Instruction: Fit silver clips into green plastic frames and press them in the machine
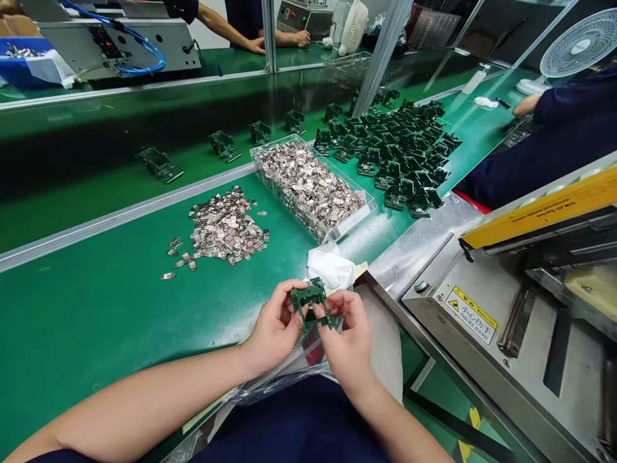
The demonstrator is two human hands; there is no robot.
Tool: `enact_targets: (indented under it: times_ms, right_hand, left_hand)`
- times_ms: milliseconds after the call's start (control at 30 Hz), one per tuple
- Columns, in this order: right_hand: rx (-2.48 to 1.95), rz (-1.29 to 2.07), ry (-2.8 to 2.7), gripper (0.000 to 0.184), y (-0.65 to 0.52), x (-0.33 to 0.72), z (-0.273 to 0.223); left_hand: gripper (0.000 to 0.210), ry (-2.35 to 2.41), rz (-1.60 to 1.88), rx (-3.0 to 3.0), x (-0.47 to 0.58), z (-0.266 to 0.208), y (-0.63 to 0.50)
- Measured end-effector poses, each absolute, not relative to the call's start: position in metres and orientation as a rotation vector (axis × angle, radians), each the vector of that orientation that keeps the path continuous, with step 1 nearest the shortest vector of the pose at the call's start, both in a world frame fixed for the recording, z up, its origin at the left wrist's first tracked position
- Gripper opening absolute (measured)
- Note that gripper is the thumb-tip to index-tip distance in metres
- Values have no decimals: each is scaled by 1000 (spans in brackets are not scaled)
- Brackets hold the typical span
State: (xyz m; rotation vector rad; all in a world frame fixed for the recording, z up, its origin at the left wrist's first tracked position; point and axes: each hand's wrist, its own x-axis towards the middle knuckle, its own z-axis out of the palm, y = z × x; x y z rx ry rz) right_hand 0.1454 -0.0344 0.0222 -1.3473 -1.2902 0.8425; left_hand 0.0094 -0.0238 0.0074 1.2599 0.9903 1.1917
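Note:
A green plastic frame [309,296] with an open middle is held between my two hands, just over the bench's front edge. My left hand [277,325] grips its left side between thumb and fingers. On its right side, my right hand [349,331] is closed, the thumb reaching toward the opening. Whether a small metal piece sits in the frame is too small to tell. Beyond my hands lie a crumpled white cloth [330,265] and a heap of small silvery metal pieces [226,225]. A clear plastic tray [311,222] holds many more such pieces.
Many dark green frames [405,151] lie piled at the back right, with several in a row on the conveyor [193,154]. A steel machine [506,334] with a warning label stands at right. Co-workers' arms [535,106] show beyond. A fan [578,48] stands at upper right.

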Motion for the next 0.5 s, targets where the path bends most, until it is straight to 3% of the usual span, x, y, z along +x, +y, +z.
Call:
enact_targets:
  times_ms: [500]
  right_hand:
    - [-1140, 1294, -868, 21, -29, 142, 31]
  left_hand:
    - [26, 1035, 1199, 1165, 14, 12, -25]
